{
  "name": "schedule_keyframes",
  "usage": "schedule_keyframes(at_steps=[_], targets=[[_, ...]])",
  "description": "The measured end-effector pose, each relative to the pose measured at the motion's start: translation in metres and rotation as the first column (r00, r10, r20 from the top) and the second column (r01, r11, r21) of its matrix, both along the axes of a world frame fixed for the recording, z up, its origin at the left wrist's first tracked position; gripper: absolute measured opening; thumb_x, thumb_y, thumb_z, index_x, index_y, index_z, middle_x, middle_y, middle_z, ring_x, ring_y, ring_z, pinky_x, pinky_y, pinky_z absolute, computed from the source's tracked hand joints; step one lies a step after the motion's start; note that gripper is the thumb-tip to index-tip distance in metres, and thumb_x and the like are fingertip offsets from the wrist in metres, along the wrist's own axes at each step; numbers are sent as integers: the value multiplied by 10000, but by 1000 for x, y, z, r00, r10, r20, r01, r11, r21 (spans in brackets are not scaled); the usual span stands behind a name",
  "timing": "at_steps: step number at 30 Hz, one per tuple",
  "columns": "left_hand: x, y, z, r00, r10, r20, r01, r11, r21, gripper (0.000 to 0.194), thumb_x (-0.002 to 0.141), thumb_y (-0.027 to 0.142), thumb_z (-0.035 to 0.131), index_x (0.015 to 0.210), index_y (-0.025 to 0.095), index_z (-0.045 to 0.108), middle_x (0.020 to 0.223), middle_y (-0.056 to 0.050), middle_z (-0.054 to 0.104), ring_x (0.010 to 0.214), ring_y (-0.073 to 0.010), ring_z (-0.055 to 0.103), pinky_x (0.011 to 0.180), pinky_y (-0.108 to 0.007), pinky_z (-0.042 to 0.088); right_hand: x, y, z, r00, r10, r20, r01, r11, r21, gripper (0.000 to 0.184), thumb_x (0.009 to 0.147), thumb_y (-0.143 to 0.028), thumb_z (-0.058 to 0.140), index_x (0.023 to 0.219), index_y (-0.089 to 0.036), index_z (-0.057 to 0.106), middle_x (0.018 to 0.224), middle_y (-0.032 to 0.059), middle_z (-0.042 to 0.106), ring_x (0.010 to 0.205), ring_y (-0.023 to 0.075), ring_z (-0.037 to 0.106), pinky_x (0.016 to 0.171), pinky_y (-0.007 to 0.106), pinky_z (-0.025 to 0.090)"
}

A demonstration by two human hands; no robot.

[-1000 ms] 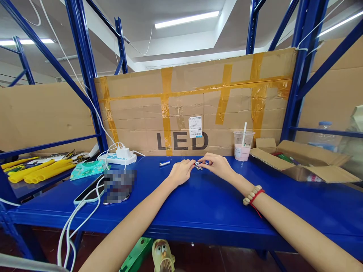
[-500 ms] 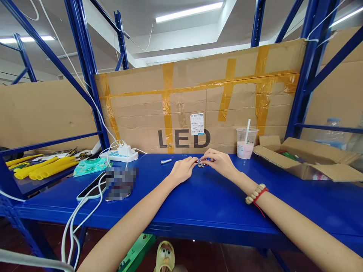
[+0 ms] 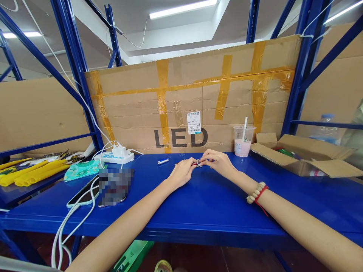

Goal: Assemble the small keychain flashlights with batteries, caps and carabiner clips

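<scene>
My left hand [image 3: 183, 173] and my right hand [image 3: 217, 161] meet fingertip to fingertip over the middle of the blue shelf top. Between them is a small red object with shiny silver and blue bits [image 3: 197, 163], mostly covered by the fingers. Both hands are closed in a pinch on it; its exact kind is too small to make out. A beaded bracelet [image 3: 256, 192] and a red cord circle my right wrist. Left of my left hand lies a short blue and white cylinder [image 3: 163, 161], apart from the fingers.
At left are phones [image 3: 83, 190] with white cables, a teal packet [image 3: 81, 170], a power strip [image 3: 113, 156] and yellow tubes [image 3: 42, 173]. A plastic cup with a straw [image 3: 243, 143] and an open carton [image 3: 295, 158] stand at right. Taped cardboard [image 3: 136, 117] walls the back.
The camera view has shifted slightly to the right. The fingers have shifted a little around the small red object, and its dangling silver part is now less visible below them.
</scene>
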State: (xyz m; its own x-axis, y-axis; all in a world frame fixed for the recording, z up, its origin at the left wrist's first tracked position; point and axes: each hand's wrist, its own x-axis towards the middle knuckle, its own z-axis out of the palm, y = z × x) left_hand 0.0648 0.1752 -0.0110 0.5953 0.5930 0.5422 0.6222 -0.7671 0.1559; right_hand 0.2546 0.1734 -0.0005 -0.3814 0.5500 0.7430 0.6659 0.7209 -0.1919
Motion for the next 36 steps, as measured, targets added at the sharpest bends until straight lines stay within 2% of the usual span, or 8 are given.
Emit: schedule_keyframes(at_steps=[5,11,16,20,24,29,33,36], targets=[[-2,1,0,999,-39,0,39,998,-44,118,908,221,345,956,207,452,965,-21,615,902,-172,575,753,-272,432,1,0,-2,999,46,2,-46,997,-68,249,820,-405,534,750,-212,674,825,9,608,499,66,503,530,213,385],[-3,3,0,993,-110,35,113,991,-71,59,901,202,356,886,202,413,991,-27,612,910,-164,584,725,-250,432,3,0,-2,998,67,4,-67,992,-110,188,806,-356,566,743,-209,664,825,-12,596,465,40,485,532,205,379],[-4,2,-1,998,-53,-23,51,994,-93,57,901,222,346,899,208,401,973,-23,610,869,-173,590,693,-257,424,0,2,-4,999,43,17,-39,982,-185,183,795,-349,571,729,-191,637,779,-14,600,461,45,486,528,208,363],[-4,3,-1,998,-52,-29,48,991,-126,62,904,232,331,899,212,390,983,-15,605,867,-171,588,693,-261,423,-5,6,-13,990,67,-123,-104,940,-326,223,795,-377,537,752,-164,590,756,0,606,427,56,496,493,213,374],[-4,1,1,997,-71,10,72,988,-133,86,911,249,319,940,216,392,990,-13,605,875,-166,588,717,-267,428,-7,8,-14,965,73,-250,-171,902,-398,296,752,-441,557,741,-145,577,595,-1,570,399,77,481,440,213,361],[-4,-1,2,995,-101,-2,100,989,-113,103,907,237,326,959,210,411,1025,-28,598,926,-167,581,767,-272,436,-4,9,-10,954,90,-285,-224,845,-485,356,683,-495,597,687,-140,586,492,-13,522,363,69,432,377,198,326],[-3,-1,-1,990,-137,-24,134,985,-107,91,904,225,331,942,206,411,1043,-32,595,928,-170,578,758,-270,441,0,11,-12,963,104,-247,-232,783,-577,361,666,-493,610,637,-135,582,531,-1,547,358,57,435,354,185,327],[-4,1,-3,989,-141,-49,136,986,-97,81,903,223,334,938,204,404,1032,-36,596,919,-176,577,732,-270,442,1,12,-14,964,149,-218,-252,763,-595,355,711,-480,575,644,-131,575,587,14,577,369,55,458,365,181,356]])
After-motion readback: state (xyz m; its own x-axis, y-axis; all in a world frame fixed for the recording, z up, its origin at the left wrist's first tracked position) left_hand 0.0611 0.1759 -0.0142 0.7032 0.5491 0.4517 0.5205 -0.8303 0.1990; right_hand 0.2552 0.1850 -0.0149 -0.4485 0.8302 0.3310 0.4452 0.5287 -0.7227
